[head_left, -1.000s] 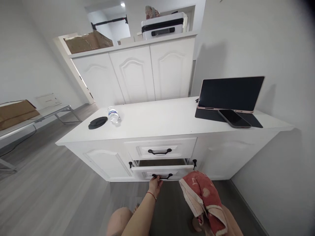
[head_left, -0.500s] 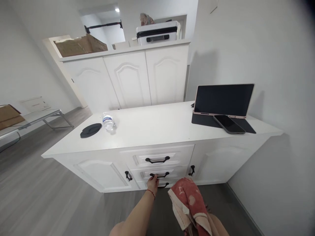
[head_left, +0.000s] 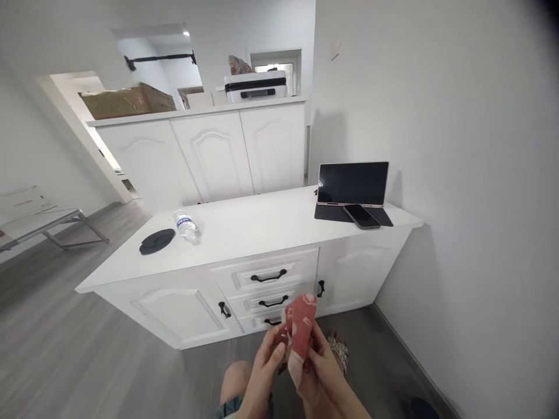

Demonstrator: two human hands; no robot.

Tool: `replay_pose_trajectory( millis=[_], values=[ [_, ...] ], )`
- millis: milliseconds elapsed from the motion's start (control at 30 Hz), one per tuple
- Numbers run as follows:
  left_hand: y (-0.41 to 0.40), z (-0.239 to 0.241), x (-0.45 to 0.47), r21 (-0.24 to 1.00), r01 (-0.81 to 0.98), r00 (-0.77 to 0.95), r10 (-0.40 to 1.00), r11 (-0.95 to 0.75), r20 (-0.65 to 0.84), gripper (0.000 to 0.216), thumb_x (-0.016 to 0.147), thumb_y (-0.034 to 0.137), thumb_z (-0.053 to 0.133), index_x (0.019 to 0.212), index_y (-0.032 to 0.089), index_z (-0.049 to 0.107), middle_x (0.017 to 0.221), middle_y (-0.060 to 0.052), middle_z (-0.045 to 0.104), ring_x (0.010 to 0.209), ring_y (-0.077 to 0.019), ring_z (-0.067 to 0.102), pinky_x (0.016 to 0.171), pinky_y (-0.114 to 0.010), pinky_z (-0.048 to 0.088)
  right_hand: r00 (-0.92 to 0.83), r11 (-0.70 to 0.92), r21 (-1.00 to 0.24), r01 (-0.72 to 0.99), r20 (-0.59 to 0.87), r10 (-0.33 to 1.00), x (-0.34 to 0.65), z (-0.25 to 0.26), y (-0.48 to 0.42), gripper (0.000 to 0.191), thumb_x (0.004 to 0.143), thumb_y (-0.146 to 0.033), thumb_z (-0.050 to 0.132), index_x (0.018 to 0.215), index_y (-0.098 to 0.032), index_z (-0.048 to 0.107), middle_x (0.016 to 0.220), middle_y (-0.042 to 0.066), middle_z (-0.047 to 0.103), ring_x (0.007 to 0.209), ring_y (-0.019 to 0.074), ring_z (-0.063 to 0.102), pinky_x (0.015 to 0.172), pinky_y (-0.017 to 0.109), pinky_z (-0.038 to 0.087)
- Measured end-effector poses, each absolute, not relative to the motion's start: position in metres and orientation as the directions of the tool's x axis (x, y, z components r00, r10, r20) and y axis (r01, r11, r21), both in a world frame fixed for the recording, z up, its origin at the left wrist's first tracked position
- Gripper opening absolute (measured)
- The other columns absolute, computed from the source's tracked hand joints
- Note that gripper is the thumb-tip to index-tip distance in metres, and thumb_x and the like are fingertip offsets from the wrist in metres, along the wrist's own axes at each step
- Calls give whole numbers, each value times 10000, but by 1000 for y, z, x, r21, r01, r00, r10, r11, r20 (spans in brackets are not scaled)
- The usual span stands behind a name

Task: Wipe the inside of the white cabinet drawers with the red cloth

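Observation:
A red and cream patterned towel (head_left: 301,326) is bunched between my two hands, in front of the drawers. My left hand (head_left: 269,352) grips its left edge, thumb and fingers closed on the cloth. My right hand (head_left: 321,352) is wrapped round its right side, and part of those fingers is hidden. Just beyond the towel is the white cabinet (head_left: 161,308), with closed drawers. The middle drawer handle (head_left: 273,301) is black, and the towel covers some of the drawer fronts to its right.
On the cabinet top lie a clear plastic bottle (head_left: 187,225) and a dark flat disc (head_left: 157,241). A tablet (head_left: 353,183) stands at the right, a phone (head_left: 361,216) before it. Behind are a taller cabinet (head_left: 213,154), a cardboard box (head_left: 126,101) and a white suitcase (head_left: 257,87).
My left hand has let go of the middle drawer handle and now holds the towel. The towel has shifted left and is gathered smaller. The view has turned and pulled back a little.

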State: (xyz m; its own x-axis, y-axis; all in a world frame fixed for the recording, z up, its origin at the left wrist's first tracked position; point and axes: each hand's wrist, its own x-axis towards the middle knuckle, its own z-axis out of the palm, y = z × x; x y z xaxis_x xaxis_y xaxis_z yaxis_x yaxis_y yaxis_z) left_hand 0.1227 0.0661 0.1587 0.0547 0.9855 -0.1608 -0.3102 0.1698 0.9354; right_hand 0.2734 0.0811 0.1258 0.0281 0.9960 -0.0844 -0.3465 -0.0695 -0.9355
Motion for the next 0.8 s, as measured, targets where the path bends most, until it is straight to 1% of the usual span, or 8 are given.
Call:
replay_pose_trajectory(
  millis=[133, 233, 300, 400, 467, 567, 667, 800],
  values=[
    [40, 171, 139, 887, -451, -49, 991, 93, -128, 637, 560, 274, 846, 1163, 214, 649, 1268, -113, 640, 1233, -318, 529, 1040, -395, 416, -45, 184, -979, 86, 181, 983, 272, 172, 59, 470, 751, -315, 646, 1221, -305, 619, 1242, 58, 624, 1159, 285, 563, 1007, 420, 446],
    [35, 180, 152, 812, -569, -180, 945, 127, -274, 625, 582, 258, 836, 1170, 219, 629, 1178, -94, 689, 1130, -299, 611, 969, -385, 479, -167, 277, -947, 163, 250, 954, 285, 193, 42, 494, 780, -349, 649, 1271, -337, 590, 1338, 39, 566, 1267, 278, 480, 1079, 413, 373],
    [32, 192, 157, 710, -688, -212, 893, 152, -397, 555, 625, 283, 809, 1148, 207, 638, 1107, -94, 717, 1047, -294, 657, 927, -400, 508, -151, 210, -975, 70, 198, 969, 296, 197, 38, 542, 764, -398, 684, 1289, -333, 570, 1380, 45, 534, 1292, 274, 457, 1087, 414, 360],
    [29, 209, 162, 585, -802, -190, 873, 126, -448, 418, 699, 328, 753, 1087, 199, 668, 1102, -106, 718, 1061, -300, 654, 943, -436, 505, -89, -85, -964, -251, -64, 994, 309, 199, 42, 707, 674, -543, 740, 1310, -315, 534, 1386, 78, 533, 1250, 287, 504, 996, 430, 446],
    [27, 216, 165, 534, -833, -119, 898, 142, -423, 373, 742, 375, 710, 1069, 197, 683, 1133, -115, 708, 1107, -311, 632, 970, -460, 490, -277, -337, -838, -430, -233, 932, 315, 203, 45, 709, 689, -650, 669, 1275, -264, 570, 1283, 112, 615, 1187, 299, 562, 934, 455, 485],
    [23, 224, 167, 506, -836, -17, 913, 210, -407, 386, 771, 434, 677, 1062, 181, 696, 1131, -125, 707, 1128, -322, 618, 989, -470, 477, -588, -582, -693, -427, -276, 760, 317, 212, 49, 666, 781, -719, 489, 1128, -179, 670, 1080, 142, 712, 1093, 299, 627, 893, 467, 505],
    [14, 233, 162, 549, -817, -62, 919, 178, -391, 381, 750, 405, 712, 1052, 173, 700, 1102, -116, 720, 1117, -314, 625, 995, -451, 475, -605, -594, -676, -436, -268, 750, 316, 217, 53, 624, 778, -718, 496, 1008, -180, 713, 990, 127, 739, 1016, 287, 663, 860, 443, 528],
    [-2, 241, 142, 617, -780, -161, 919, 106, -360, 384, 704, 329, 759, 1048, 167, 700, 1085, -100, 732, 1074, -290, 651, 1008, -424, 466, -415, -437, -734, -520, -231, 880, 309, 226, 58, 386, 680, -416, 779, 1003, -221, 697, 976, 58, 750, 921, 243, 690, 854, 386, 537]
  ],
)
